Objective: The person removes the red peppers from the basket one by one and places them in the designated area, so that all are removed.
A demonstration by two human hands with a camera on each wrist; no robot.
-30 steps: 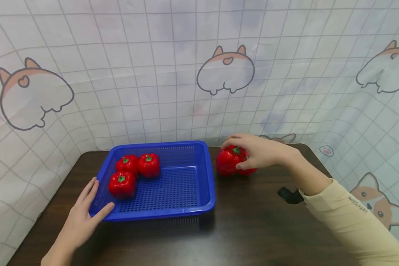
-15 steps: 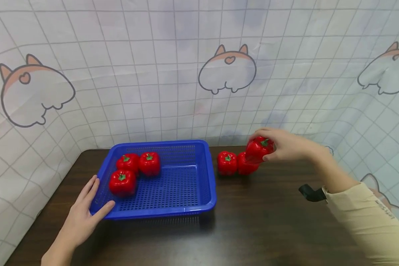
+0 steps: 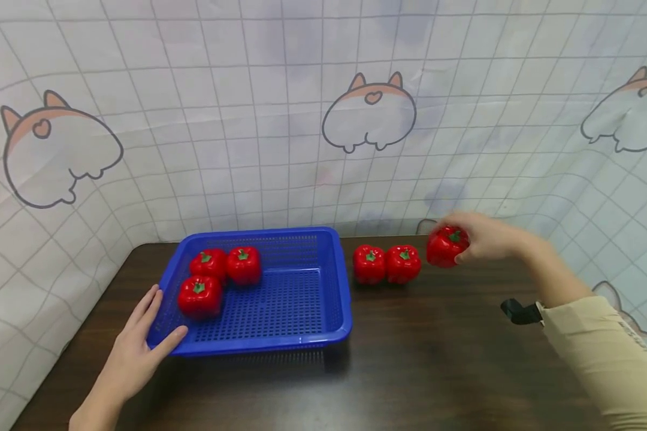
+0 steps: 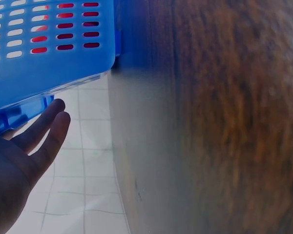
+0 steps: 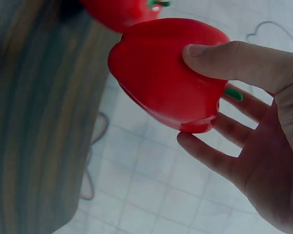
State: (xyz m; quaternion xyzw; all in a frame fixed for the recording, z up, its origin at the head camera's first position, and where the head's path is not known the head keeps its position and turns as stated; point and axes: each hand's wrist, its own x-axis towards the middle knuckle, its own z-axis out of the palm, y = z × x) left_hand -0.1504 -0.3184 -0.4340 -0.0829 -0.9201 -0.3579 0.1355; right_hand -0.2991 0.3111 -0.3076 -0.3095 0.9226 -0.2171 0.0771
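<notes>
My right hand (image 3: 482, 236) grips a red bell pepper (image 3: 446, 246) at the table's back right. In the right wrist view the thumb lies across the bell pepper (image 5: 166, 73), fingers on the far side, its green stem toward the palm. Two more red peppers (image 3: 386, 264) stand side by side to its left, stems up. At the left, my left hand (image 3: 135, 350) rests at the corner of a blue plastic basket (image 3: 342, 299), thumb over the near rim and fingers straight along the outer side. Three red peppers (image 3: 199, 296) sit in the basket's left half.
The dark wood table (image 3: 410, 371) carries the basket and peppers. Behind and beside it hangs a white grid-patterned cloth (image 3: 280, 149) with cartoon corgis. A black strap piece (image 3: 520, 312) sticks out at the right sleeve's cuff.
My right hand has lifted a pepper from among those right of the basket and carried it rightward, leaving two standing there. The left hand stays at the basket's corner.
</notes>
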